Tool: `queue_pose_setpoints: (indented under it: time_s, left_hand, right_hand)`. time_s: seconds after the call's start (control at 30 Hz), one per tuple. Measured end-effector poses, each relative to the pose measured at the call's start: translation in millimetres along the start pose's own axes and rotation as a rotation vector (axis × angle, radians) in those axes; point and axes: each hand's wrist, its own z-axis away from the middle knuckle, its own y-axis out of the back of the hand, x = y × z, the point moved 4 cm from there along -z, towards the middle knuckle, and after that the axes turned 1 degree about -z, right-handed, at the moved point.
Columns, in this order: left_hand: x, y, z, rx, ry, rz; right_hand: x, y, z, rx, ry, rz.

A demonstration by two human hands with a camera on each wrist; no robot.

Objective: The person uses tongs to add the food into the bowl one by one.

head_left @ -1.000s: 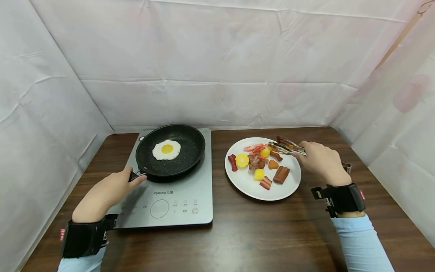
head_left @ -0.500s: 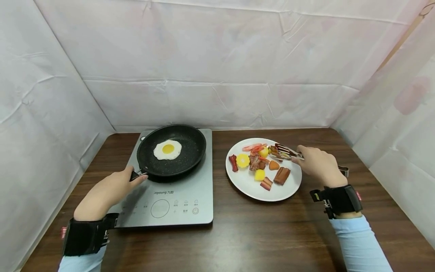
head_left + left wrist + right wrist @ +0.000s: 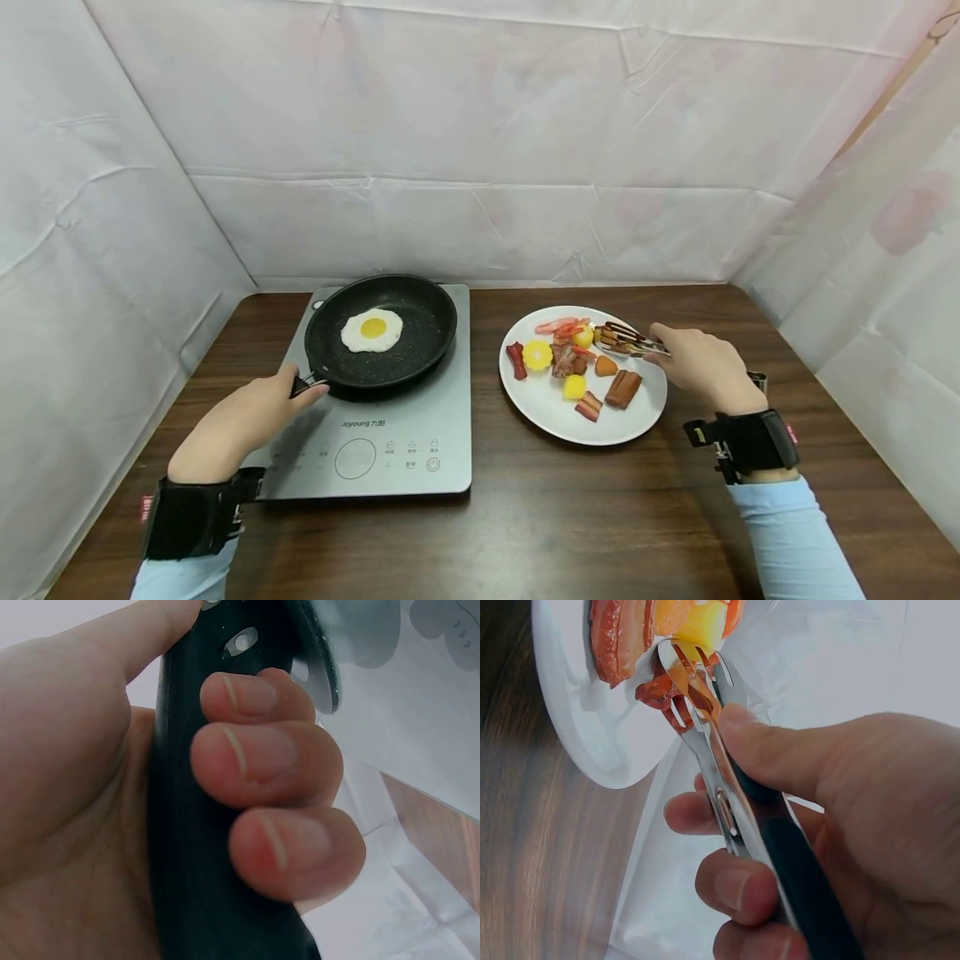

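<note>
In the head view my left hand (image 3: 247,417) grips the handle of a black frying pan (image 3: 416,350). The left wrist view has its fingers curled round the black handle (image 3: 225,922). Inside the pan lies a fried egg (image 3: 372,330) with a round yolk. My right hand (image 3: 705,367) squeezes metal food tongs (image 3: 633,343) with dark grips. Their slotted tips reach over the right rear of a white plate (image 3: 555,417). In the right wrist view the tips close around a reddish-brown piece of meat (image 3: 654,691) beside a yellow chunk (image 3: 705,626).
Under the pan is a silver induction cooktop (image 3: 420,417) with touch controls. More food lies on the plate: a yellow flower-shaped slice (image 3: 537,355), a brown meat block (image 3: 623,389), a bacon piece (image 3: 588,407) and others. White sheeting (image 3: 480,125) surrounds the wooden table (image 3: 570,517).
The tongs have come down toward the plate's right rear, and their tips have drawn together around the meat. My left hand keeps its grip; pan and egg stay put.
</note>
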Motion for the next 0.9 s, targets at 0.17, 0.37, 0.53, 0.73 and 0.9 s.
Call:
queue_pose_setpoints:
  time_s: [0.17, 0.37, 0.53, 0.73, 0.9]
  left_hand:
    - [-0.3, -2.1, 2.1, 0.003, -0.012, 0.013]
    - [-0.5, -3.0, 5.4, 0.008, -0.029, 0.03]
    - [-0.6, -2.5, 5.6, 0.007, -0.026, 0.027]
    - [-0.1, -0.5, 3.0, 0.004, 0.001, 0.015]
    - [0.8, 0.3, 0.8, -0.001, 0.011, 0.009]
  right_hand:
    - [1, 0, 2, -0.006, -0.011, -0.01]
    - [3, 1, 5, -0.009, -0.02, -0.01]
    - [3, 6, 8, 0.01, -0.036, -0.01]
    - [-5, 14, 6, 0.072, 0.001, -0.005]
    - [-11, 19, 5, 0.107, 0.007, -0.007]
